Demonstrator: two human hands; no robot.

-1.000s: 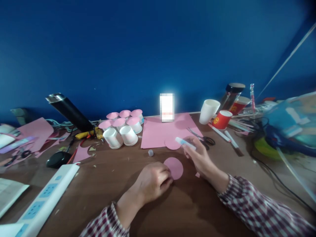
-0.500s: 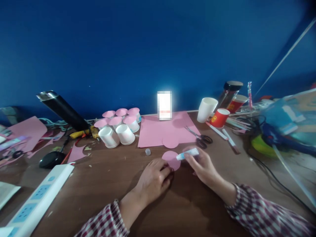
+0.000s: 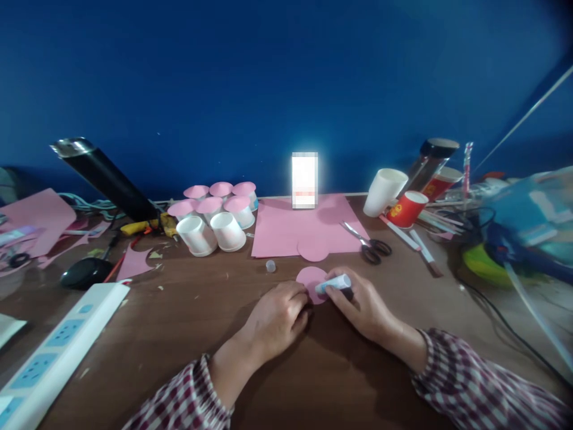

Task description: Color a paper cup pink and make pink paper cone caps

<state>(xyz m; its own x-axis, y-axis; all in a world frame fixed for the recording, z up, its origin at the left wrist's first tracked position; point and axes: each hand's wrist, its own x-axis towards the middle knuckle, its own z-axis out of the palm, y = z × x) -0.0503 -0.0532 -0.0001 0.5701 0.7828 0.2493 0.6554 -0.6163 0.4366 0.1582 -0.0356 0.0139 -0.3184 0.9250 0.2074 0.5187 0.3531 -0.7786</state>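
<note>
A pink paper circle [image 3: 308, 277] lies flat on the brown table. My left hand [image 3: 280, 316] rests beside it with fingers curled and their tips on its left edge, holding it down. In my right hand [image 3: 364, 304] is a white and light-blue glue stick [image 3: 339, 283], gripped between thumb and fingers and tilted, its tip over the right part of the circle. A small clear cap [image 3: 270, 266] sits on the table beyond my left hand. Another pink circle [image 3: 313, 250] overlaps the front edge of a pink paper sheet [image 3: 277, 230].
Scissors [image 3: 369, 245] lie at the sheet's right side. Several white paper cups [image 3: 197, 237], some topped with pink circles, stand left. A white cup [image 3: 385, 192] and red cup [image 3: 408, 209] are at right. A power strip [image 3: 67, 343] and black flask [image 3: 107, 182] occupy the left.
The glue stick in my right hand has moved left and its tip now overlaps the circle. My left hand stays on the circle's edge. The camera view has shifted slightly.
</note>
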